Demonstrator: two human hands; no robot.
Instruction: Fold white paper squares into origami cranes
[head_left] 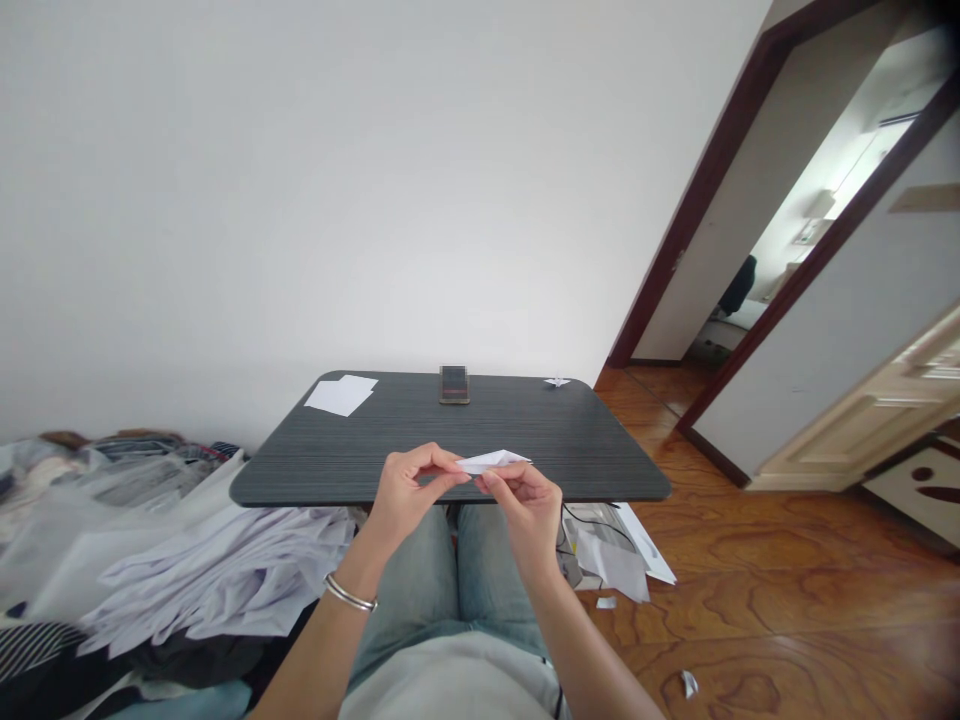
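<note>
The paper (491, 461) is over the near edge of the table (487, 430), pinched tight between the fingertips of the left hand (409, 490) and right hand (529, 500). It is already folded narrow and pointed; judged part-done, shaping unfinished. Blank sheets (341, 395) lie unused

Small white folded paper (491, 461); flat, pointed, above the table edge.

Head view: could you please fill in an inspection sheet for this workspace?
Surface: dark striped table.
Job's things: folded white paper, held above the near edge.
Clutter: phone, loose sheets and small paper figure at the far edge; white crumpled heap at the left.
Grippers: left hand and right hand both pinch it.
Cables: thin black cable below the table.
Surroundings: white wall, wooden floor, open doorway on the right.
</note>
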